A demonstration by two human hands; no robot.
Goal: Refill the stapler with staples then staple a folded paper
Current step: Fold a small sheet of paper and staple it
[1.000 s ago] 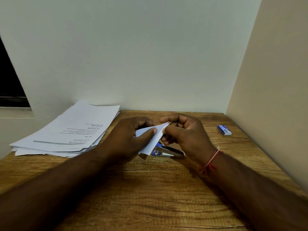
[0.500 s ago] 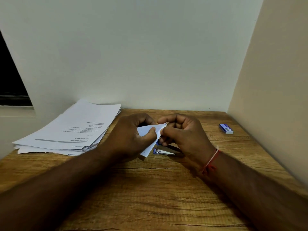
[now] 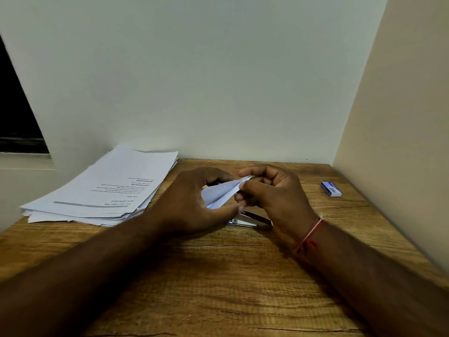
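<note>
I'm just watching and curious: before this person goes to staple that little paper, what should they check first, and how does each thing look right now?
1. Folded paper held firmly: ok, pinched between left hand and right hand.
2. Stapler within reach: ok, it lies on the table just under the hands.
3. Stapler free to pick up: not ok, both hands are busy with the paper.
4. Stapler loaded with staples: cannot tell, its inside is hidden.
5. Fold finished and flat: cannot tell, fingers cover much of it.
6. Staple box out of the way: ok, off to the right by the wall.
</note>
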